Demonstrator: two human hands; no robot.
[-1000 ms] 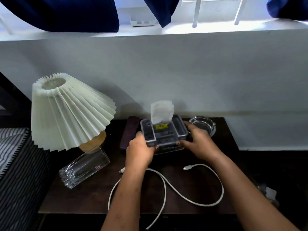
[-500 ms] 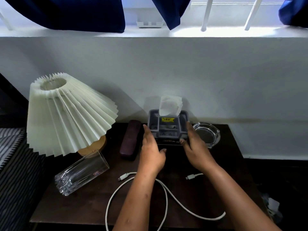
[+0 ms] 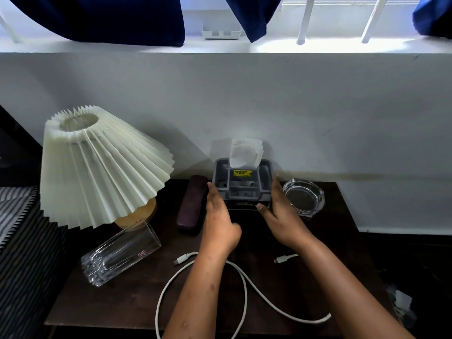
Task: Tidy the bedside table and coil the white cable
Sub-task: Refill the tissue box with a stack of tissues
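Note:
A grey tissue holder with a white tissue sticking up stands at the back of the dark bedside table, against the wall. My left hand lies flat against its left side and my right hand against its right side, thumb on the front, so the holder is pressed between them. The white cable lies in loose loops on the front half of the table under my forearms, and both of its plugs lie free.
A pleated cream lamp fills the back left. In front of it a clear glass tumbler lies on its side. A dark case sits left of the holder and a glass ashtray right of it. A striped bed edge borders the table's left.
The tissue holder, held up near the table's middle a second ago, now rests at the back by the wall. My hands went with it and stay on its sides.

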